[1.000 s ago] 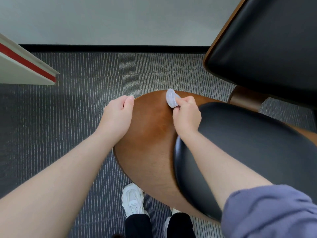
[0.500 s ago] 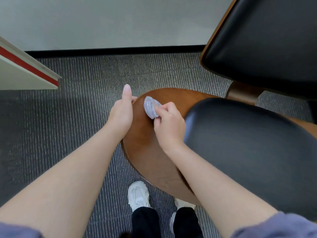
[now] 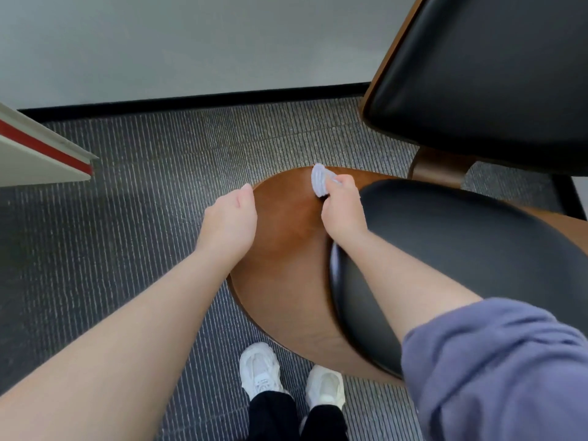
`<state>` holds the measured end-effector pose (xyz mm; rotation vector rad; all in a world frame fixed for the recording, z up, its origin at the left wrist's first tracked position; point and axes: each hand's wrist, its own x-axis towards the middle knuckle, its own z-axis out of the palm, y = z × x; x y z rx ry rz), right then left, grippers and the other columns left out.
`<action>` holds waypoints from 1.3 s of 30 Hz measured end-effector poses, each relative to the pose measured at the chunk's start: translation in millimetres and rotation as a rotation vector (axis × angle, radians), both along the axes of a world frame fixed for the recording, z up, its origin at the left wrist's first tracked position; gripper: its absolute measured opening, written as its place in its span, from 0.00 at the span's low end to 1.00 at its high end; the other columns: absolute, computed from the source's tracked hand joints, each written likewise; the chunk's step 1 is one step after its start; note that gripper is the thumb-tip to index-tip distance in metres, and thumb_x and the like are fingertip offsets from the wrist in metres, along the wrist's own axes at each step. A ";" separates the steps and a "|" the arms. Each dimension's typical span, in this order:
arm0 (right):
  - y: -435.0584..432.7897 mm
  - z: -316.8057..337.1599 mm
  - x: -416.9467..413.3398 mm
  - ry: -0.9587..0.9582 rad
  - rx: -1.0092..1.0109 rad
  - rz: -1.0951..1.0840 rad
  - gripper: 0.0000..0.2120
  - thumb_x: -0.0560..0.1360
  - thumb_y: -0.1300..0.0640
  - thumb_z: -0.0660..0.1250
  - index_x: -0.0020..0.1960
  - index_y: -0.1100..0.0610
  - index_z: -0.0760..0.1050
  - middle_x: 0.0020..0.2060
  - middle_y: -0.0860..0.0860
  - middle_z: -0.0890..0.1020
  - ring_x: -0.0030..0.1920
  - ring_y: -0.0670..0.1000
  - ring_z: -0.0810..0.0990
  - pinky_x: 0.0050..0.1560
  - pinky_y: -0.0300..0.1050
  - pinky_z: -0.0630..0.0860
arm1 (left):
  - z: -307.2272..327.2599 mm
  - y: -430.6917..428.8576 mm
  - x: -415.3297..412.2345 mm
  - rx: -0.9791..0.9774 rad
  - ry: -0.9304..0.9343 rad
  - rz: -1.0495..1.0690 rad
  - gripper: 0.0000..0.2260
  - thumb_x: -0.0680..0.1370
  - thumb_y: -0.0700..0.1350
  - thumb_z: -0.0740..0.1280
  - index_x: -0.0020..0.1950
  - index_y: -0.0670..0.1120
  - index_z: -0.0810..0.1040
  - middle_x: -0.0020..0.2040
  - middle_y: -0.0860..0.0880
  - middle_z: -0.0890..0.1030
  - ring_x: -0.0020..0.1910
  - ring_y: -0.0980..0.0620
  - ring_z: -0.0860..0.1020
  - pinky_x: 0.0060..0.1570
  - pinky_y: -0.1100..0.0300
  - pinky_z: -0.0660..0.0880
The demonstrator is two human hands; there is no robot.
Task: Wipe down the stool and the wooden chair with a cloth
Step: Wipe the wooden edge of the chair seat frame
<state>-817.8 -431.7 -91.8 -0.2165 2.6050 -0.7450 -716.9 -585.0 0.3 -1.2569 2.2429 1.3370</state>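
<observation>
A wooden chair [image 3: 286,265] with a brown curved shell and a black padded cushion [image 3: 461,249] stands below me. My right hand [image 3: 342,211] pinches a small pale bluish cloth [image 3: 318,183] and presses it onto the wood near the shell's far edge. My left hand [image 3: 232,221] rests on the shell's left rim, its fingers hidden over the edge. Another black padded seat with a wooden rim [image 3: 477,74] fills the upper right; whether it is the stool I cannot tell.
Grey ribbed carpet [image 3: 159,186] covers the floor up to a black baseboard and pale wall. A white panel with a red stripe [image 3: 41,154] juts in at the left. My white shoes [image 3: 261,370] stand just under the chair's near edge.
My right hand swept the cloth left across the wood, then back to the right and farther away. My left hand's raised finger has come down onto the rim.
</observation>
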 end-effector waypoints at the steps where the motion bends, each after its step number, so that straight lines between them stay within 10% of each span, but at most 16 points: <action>1: -1.0 -4.2 -10.2 -0.035 -0.002 -0.062 0.17 0.78 0.67 0.54 0.66 0.61 0.70 0.64 0.58 0.70 0.62 0.59 0.70 0.58 0.51 0.70 | -1.3 -0.5 0.1 -0.014 -0.006 -0.016 0.21 0.83 0.52 0.46 0.34 0.47 0.65 0.39 0.46 0.73 0.49 0.42 0.73 0.55 0.47 0.70; 11: 14.5 29.4 44.3 -0.024 -0.063 0.186 0.14 0.80 0.54 0.58 0.62 0.57 0.77 0.65 0.50 0.68 0.59 0.48 0.71 0.54 0.37 0.67 | -1.9 0.5 0.5 -0.041 -0.015 -0.041 0.21 0.83 0.53 0.47 0.32 0.47 0.62 0.35 0.48 0.71 0.38 0.47 0.69 0.43 0.52 0.67; 16: 2.9 25.7 28.6 -0.040 -0.092 -0.035 0.17 0.81 0.52 0.57 0.57 0.61 0.80 0.63 0.49 0.71 0.50 0.43 0.72 0.42 0.29 0.64 | -0.7 1.6 1.3 -0.059 -0.018 -0.034 0.21 0.83 0.52 0.48 0.32 0.47 0.61 0.33 0.48 0.69 0.32 0.50 0.66 0.38 0.55 0.64; 22: 17.6 30.0 82.5 -0.002 -0.105 0.048 0.11 0.79 0.57 0.61 0.40 0.56 0.77 0.51 0.46 0.72 0.47 0.46 0.73 0.42 0.41 0.67 | 1.4 0.8 -0.1 -0.051 -0.014 -0.028 0.21 0.83 0.53 0.49 0.32 0.47 0.60 0.32 0.49 0.67 0.30 0.51 0.64 0.34 0.56 0.62; 29: -21.1 32.8 51.3 0.014 -0.054 -0.110 0.12 0.79 0.50 0.61 0.45 0.53 0.80 0.53 0.45 0.74 0.51 0.50 0.76 0.44 0.50 0.77 | 1.9 -0.1 0.9 0.018 -0.023 0.025 0.20 0.83 0.54 0.51 0.34 0.47 0.61 0.33 0.50 0.67 0.32 0.52 0.66 0.34 0.56 0.63; 34: -19.2 42.8 87.1 0.061 -0.146 -0.004 0.09 0.77 0.49 0.62 0.47 0.49 0.80 0.52 0.43 0.74 0.53 0.49 0.75 0.43 0.46 0.75 | 3.1 -6.4 4.3 0.298 -0.101 0.137 0.21 0.81 0.61 0.52 0.50 0.47 0.77 0.51 0.49 0.80 0.50 0.51 0.77 0.59 0.53 0.70; 39: -37.2 45.9 56.3 0.063 -0.102 -0.034 0.13 0.79 0.48 0.58 0.49 0.52 0.79 0.51 0.46 0.73 0.52 0.50 0.74 0.42 0.46 0.74 | 7.0 -3.4 8.8 0.311 -0.132 0.171 0.27 0.81 0.62 0.50 0.72 0.48 0.71 0.69 0.47 0.74 0.67 0.45 0.72 0.70 0.50 0.63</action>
